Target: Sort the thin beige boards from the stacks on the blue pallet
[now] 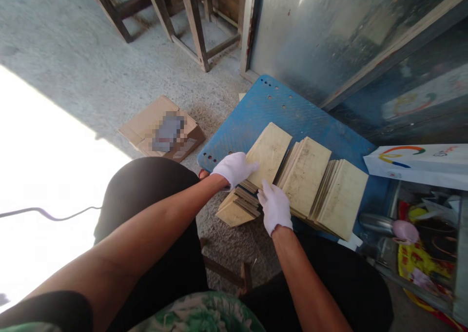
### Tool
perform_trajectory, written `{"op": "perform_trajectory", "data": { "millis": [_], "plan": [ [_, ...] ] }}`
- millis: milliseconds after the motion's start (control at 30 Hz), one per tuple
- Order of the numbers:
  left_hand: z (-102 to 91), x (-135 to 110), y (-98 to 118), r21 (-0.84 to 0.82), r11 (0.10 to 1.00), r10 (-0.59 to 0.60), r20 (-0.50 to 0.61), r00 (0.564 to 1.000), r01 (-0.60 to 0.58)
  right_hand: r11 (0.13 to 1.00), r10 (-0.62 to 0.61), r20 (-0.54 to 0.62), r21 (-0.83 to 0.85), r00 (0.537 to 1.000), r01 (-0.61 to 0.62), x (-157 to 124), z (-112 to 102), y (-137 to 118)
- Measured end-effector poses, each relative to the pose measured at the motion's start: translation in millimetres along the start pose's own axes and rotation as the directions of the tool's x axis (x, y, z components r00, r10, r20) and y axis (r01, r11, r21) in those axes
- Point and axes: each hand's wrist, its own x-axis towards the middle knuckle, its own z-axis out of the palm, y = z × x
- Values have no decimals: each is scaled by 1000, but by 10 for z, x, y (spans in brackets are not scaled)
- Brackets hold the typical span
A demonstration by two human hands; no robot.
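Note:
Thin pale wooden boards stand in stacks on a blue plastic table. My left hand (235, 169), in a white glove, grips the near left edge of the left stack (270, 149), thumb lying over the top board. At that stack's near right corner, my right hand (275, 206), also gloved in white, has its fingers closed on the board edges; the fingertips are partly hidden. Below and between both hands, more boards (237, 210) fan out past the table's near edge. To the right are a middle stack (305, 176) and a right stack (343, 195), both leaning.
The blue table (248, 110) stands against a glass-paned door (310, 39). A cardboard box (146, 125) lies on the concrete floor at left. Wooden stools (193, 25) stand behind. On the right are a white paper bag (420, 164) and a cluttered open drawer or crate (409, 293).

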Motion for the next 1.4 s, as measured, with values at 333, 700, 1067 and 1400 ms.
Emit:
{"op": "perform_trajectory", "data": {
  "millis": [333, 700, 1067, 1400],
  "plan": [
    [-24, -36, 91, -81, 996, 39, 26, 999, -37, 848, 176, 59, 497, 983, -182, 0, 14, -231],
    [-141, -36, 61, -237, 969, 79, 26, 997, -70, 884, 68, 160, 448, 985, -134, -69, -52, -229],
    [-438, -142, 88, -841, 523, 113, -97, 989, -143, 965, 41, 287, 235, 957, -112, -313, -84, -138],
    [-471, -197, 162, -690, 723, -27, -67, 997, -27, 949, 46, 378, -305, 925, 78, -170, -216, -202]
  ]
}}
